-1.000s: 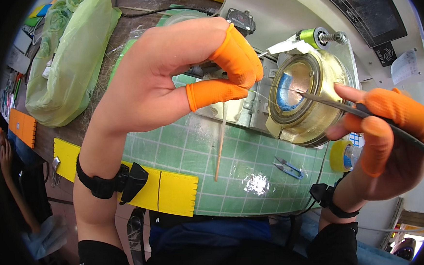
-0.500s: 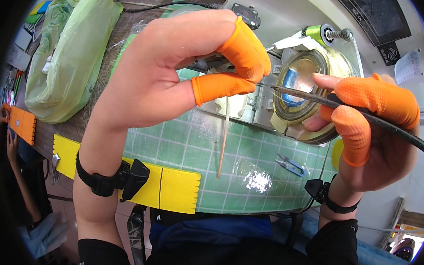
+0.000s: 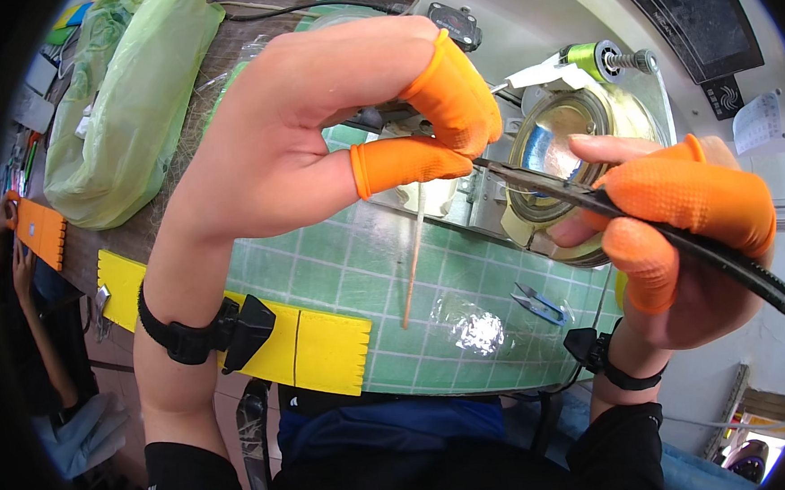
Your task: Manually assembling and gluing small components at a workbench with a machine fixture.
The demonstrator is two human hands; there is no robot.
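Observation:
My left hand [image 3: 304, 125], with orange rubber cots on thumb and forefinger, is closed in a pinch over the bench. Whatever lies between those fingertips is hidden or too small to make out. My right hand [image 3: 688, 227], also with orange cots, grips slim dark pliers [image 3: 555, 183] with long black handles. Their narrow jaws point left, and the tip reaches right up to the left fingertips. Behind the pliers is a round ringed metal part [image 3: 534, 205] with a blue patch inside, on a pale machine. A thin wooden stick [image 3: 413, 262] slants below my left hand.
On the green gridded mat [image 3: 322, 267] lie small blue thread snips [image 3: 540, 304] and a clear plastic bag [image 3: 477, 328]. A yellow strip [image 3: 331, 347] lines the front edge. A green-thread spool [image 3: 592, 60] is at upper right, a pale green bag [image 3: 139, 135] at left. Another person's hand [image 3: 21, 263] shows far left.
The pliers have shifted left, bringing their tip to the left fingertips, and their handle ends have swung lower. My right hand moved slightly left with them. My left hand keeps its pinch, almost still.

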